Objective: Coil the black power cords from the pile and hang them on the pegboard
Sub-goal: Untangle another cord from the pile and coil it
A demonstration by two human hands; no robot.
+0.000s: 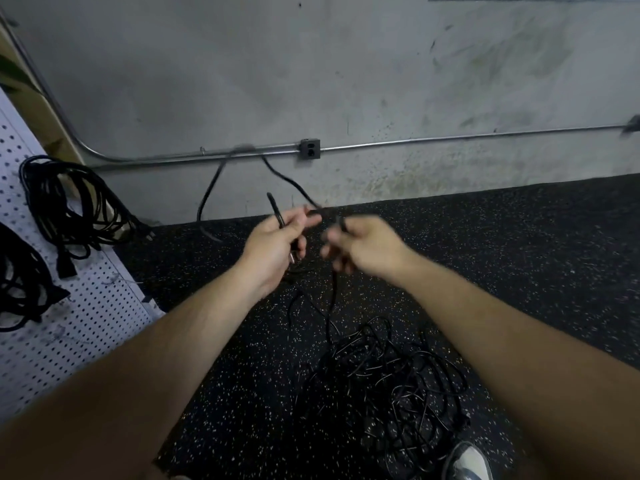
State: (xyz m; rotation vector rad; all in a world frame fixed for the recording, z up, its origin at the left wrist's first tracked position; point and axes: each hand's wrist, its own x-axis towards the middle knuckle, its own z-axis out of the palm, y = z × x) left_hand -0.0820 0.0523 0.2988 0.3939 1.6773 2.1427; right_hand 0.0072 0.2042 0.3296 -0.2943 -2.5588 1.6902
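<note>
Both hands are held out over the floor (pixel 519 254), near its far edge where it meets the wall (pixel 346 64). They hold one black cord (pixel 294 183) between them.

The left hand (pixel 273 244) has its fingers curled round the cord. A short end sticks up above the knuckles, and something metallic shows below the palm. It is too small to say what it is.

The right hand (pixel 363 247) is just beside the left, not touching it. Its fingers are curled on the same cord, but they are blurred, so I cannot tell how tight the grip is.

From the hands the cord rises in a loose, blurred loop in front of the wall and drops back toward the floor at the wall's foot. Another run hangs from under the right hand down to the pile (pixel 381 386).

The pile is a tangled heap of black cords on the floor near its front edge, below and between the forearms. A shoe (pixel 467 460) stands at its near right side.

The pegboard (pixel 86 323) runs along the left edge of the floor. Two coils hang on it: one (pixel 65 202) near its far end with plugs dangling, and another (pixel 20 289) nearer, cut off by the frame.

A conduit (pixel 450 138) runs along the wall, with an outlet (pixel 310 148) on it.
</note>
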